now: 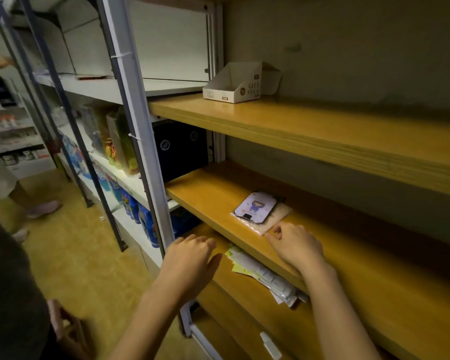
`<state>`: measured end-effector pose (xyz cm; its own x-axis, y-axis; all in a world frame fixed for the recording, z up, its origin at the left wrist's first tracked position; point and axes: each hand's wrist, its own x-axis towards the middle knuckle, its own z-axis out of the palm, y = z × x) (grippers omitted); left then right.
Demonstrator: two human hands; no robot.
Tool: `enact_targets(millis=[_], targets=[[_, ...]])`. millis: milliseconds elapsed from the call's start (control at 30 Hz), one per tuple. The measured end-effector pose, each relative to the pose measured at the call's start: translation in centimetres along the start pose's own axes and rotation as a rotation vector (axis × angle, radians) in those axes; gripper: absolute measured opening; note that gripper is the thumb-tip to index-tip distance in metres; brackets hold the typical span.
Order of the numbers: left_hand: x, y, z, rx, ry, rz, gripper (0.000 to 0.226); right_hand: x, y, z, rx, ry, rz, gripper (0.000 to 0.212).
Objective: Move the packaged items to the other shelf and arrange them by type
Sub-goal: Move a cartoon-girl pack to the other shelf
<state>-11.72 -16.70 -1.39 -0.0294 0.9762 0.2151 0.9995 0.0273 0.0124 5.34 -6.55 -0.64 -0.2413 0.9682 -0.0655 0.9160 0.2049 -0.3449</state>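
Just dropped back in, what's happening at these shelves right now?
A person's right hand reaches to the front corner of a clear-wrapped flat packet with a purple cartoon card, lying on the middle wooden shelf. The left hand hovers open by the shelf below, where a pile of yellow-and-white flat packets lies. A white cardboard display box sits on the top shelf. Neither hand holds anything.

Dim light: wooden shelves against a beige wall, grey metal rack beside, floor seemingly yellowish.
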Motion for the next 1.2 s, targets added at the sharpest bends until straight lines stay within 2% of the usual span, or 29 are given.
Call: enact_targets(millis=[133, 300, 600, 800, 933, 1100, 1200], targets=[[3.8, -2.6, 1.2, -0.014, 0.022, 0.016, 0.034, 5.0, -1.6, 1.0, 0.091, 0.035, 0.138, 0.064], [7.4, -5.0, 3.1, -0.074, -0.032, 0.081, 0.033, 9.2, -3.4, 2.9, 0.158, -0.014, 0.253, 0.096], [13.9, -8.4, 4.4, -0.135, -0.01, 0.221, 0.04, 14.3, -6.2, 5.9, -0.143, 0.057, 0.451, 0.122], [16.4, -9.6, 4.4, -0.18, 0.009, 0.287, 0.04, 16.2, -5.6, 5.8, -0.028, 0.008, 0.535, 0.129], [17.0, -10.4, 4.3, -0.224, -0.006, 0.339, 0.04, 15.7, -5.6, 5.4, 0.225, 0.057, 0.543, 0.117], [18.0, -9.9, 4.0, -0.258, -0.003, 0.424, 0.038, 13.8, -3.0, 6.3, 0.635, 0.214, 0.536, 0.057], [18.2, -7.8, 3.6, -0.27, -0.017, 0.512, 0.036, 9.8, -1.3, 5.7, 0.905, 0.303, 0.581, 0.036]])
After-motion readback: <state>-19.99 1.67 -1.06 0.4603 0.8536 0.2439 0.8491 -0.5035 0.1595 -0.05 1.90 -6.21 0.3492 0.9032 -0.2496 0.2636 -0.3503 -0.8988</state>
